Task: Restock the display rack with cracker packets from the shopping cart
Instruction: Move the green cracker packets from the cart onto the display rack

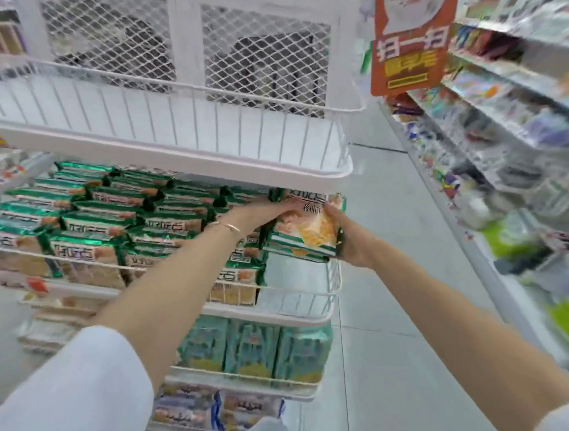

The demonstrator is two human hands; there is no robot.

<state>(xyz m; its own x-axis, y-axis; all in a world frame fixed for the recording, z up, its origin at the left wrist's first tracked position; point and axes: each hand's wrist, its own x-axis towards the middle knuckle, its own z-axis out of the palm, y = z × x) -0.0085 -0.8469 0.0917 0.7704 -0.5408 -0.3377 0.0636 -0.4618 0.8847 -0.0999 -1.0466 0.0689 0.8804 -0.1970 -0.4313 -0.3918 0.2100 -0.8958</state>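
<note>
A white wire display rack [297, 295] stands in front of me with several tiers. Its second tier is packed with green cracker packets [81, 229] in rows, with a bare gap at the right end. Over that gap I hold a small stack of green cracker packets [303, 232]. My right hand [347, 240] grips the stack from its right side and underneath. My left hand [262, 213] rests on the stack's top left edge, a thin bracelet on its wrist. The shopping cart is out of view.
The rack's top tier [178, 121] holds no packets. Lower tiers carry teal packets [253, 348] and blue ones [190, 409]. An orange sign [408, 32] hangs at the rack's upper right corner. Store shelves [511, 147] line the right, across a grey tiled aisle [391, 274].
</note>
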